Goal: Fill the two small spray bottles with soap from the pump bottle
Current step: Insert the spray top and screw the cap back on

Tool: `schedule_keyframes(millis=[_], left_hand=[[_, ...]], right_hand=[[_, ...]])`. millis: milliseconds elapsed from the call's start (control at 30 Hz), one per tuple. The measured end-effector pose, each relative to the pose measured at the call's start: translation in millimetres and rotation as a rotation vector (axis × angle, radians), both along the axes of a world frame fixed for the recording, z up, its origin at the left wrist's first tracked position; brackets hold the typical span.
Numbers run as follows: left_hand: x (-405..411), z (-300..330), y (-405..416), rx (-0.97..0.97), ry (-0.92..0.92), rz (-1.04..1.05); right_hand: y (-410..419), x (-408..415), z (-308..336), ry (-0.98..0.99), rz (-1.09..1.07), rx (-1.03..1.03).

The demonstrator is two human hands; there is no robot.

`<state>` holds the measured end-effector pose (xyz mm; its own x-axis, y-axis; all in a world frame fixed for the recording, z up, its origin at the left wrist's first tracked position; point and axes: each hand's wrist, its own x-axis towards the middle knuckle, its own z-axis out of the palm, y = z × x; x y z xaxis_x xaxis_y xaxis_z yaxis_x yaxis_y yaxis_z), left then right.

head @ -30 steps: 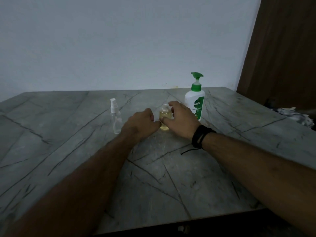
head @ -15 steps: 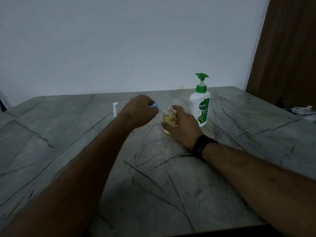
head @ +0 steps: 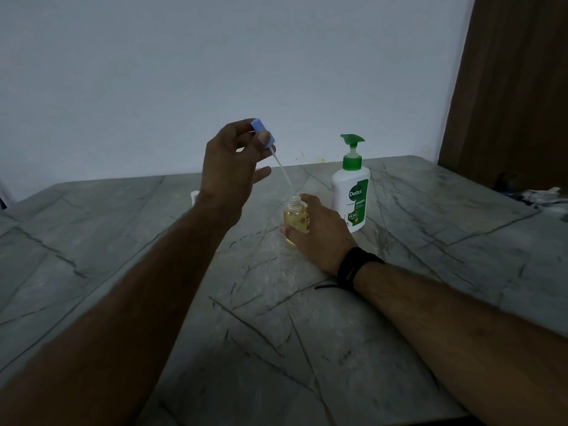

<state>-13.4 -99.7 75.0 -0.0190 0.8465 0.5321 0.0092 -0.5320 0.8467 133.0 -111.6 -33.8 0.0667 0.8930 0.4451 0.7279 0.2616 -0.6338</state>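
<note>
Above the bottle mouth: the left hand (head: 229, 167) pinches the blue spray cap (head: 261, 132) between thumb and fingertips, its thin dip tube (head: 281, 167) slanting down with the tip just short of the open neck.
On the bench (head: 276, 333): the right hand (head: 319, 232) curls round the small spray bottle (head: 295, 215), which stands upright, holds yellow soap and looks nearly full.
Left grip: narrow, closed on the cap only; the other fingers are spread loose.
Right grip: wrapped on the bottle's side and back, steadying it.
Second bottle (head: 194, 196): mostly hidden behind the left wrist; only a pale top shows, so its fill cannot be told.
Pump bottle (head: 351, 192): upright, just beside the right hand on its far side.
Risk, tube: it is tilted, so it may catch the rim and bend or flick soap instead of sliding in.
Risk, overflow: with the level this high, pushing the tube and cap down may force soap out at the neck.
Risk, knock: the left forearm passes close to the hidden bottle and could tip it.
Risk, slip: soap on the neck would make threading the cap slippery.
Open room: broad bare bench toward the viewer and to the left.
Edges: the near bench edge lies well apart from the bottles; the wall closes the far side.
</note>
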Motion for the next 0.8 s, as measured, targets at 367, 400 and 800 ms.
schedule_keyframes(millis=[367, 400, 800], left_hand=[[9, -26, 6, -0.053, 0.059, 0.020], [9, -29, 6, -0.053, 0.073, 0.019], [22, -67, 13, 0.075, 0.550, 0.169]], right_hand=[[4, 1, -2, 0.014, 0.020, -0.024], [4, 1, -2, 0.016, 0.023, -0.024], [2, 0, -2, 0.068, 0.027, 0.005]])
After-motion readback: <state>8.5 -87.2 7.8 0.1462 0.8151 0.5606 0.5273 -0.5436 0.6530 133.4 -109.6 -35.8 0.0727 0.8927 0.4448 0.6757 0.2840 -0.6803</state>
